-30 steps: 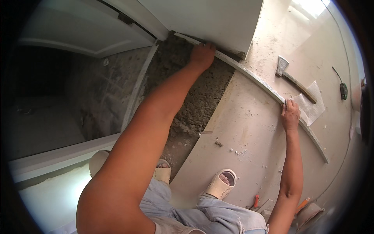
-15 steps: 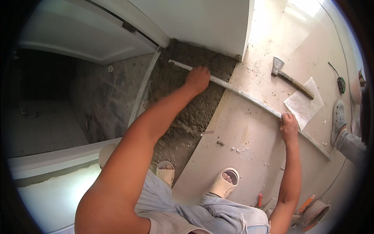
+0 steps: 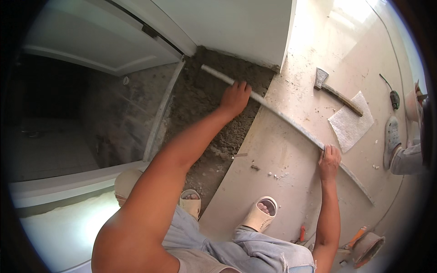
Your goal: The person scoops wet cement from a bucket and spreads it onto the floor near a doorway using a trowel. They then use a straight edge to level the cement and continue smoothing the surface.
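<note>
A long, pale straightedge bar [image 3: 289,119] slants from the upper left down to the right, spattered with dried mortar. My left hand [image 3: 236,97] is closed around it near its far end, above a bed of damp grey mortar [image 3: 218,123]. Farther down the bar, my right hand [image 3: 329,160] grips it over the smooth floor panel [image 3: 255,191]. The bar's left end lies over the mortar, and its right end reaches past my right hand across the floor.
A hatchet [image 3: 337,93] lies partly on a white textured sheet [image 3: 350,123]. Beyond are a green-and-black tool [image 3: 394,99] and another person's clog [image 3: 392,136]. A bucket [image 3: 369,249] stands at lower right. White door frames border the left, and crumbs dot the floor.
The bar's right part has swung down and toward me with my right hand. My left hand has shifted slightly right and down, still holding the bar.
</note>
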Demonstrator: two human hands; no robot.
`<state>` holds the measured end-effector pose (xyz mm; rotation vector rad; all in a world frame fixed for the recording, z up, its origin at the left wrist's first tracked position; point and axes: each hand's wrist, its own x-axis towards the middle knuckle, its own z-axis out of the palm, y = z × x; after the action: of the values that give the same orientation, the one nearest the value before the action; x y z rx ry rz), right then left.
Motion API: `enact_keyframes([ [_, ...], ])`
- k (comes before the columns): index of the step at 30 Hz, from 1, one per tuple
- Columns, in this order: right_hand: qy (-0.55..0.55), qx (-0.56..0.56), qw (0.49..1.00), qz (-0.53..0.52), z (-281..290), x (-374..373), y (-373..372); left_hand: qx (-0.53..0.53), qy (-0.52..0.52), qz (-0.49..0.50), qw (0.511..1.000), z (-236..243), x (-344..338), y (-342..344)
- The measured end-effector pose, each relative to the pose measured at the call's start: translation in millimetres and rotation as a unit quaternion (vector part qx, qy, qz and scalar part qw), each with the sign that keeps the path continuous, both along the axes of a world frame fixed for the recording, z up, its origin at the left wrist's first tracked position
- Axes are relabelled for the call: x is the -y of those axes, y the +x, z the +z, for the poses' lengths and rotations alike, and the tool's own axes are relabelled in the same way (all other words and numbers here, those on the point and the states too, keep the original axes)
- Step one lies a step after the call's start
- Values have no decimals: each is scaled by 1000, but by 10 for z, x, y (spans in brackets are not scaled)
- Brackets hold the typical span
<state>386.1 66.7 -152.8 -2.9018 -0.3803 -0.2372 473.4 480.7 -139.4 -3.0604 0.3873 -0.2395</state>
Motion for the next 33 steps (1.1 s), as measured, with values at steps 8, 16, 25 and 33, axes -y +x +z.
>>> enact_keyframes([
  [8,-24,-62,996,-57,135,-111,586,-75,13,40,996,12,87,817],
  [16,-47,-123,991,-19,212,371,475,-145,36,-15,989,62,-112,371],
  [25,-43,-152,987,37,277,333,32,-162,7,12,987,4,-191,-388],
  [33,-49,-147,985,71,288,328,-372,-228,-18,30,973,153,-207,-1148],
])
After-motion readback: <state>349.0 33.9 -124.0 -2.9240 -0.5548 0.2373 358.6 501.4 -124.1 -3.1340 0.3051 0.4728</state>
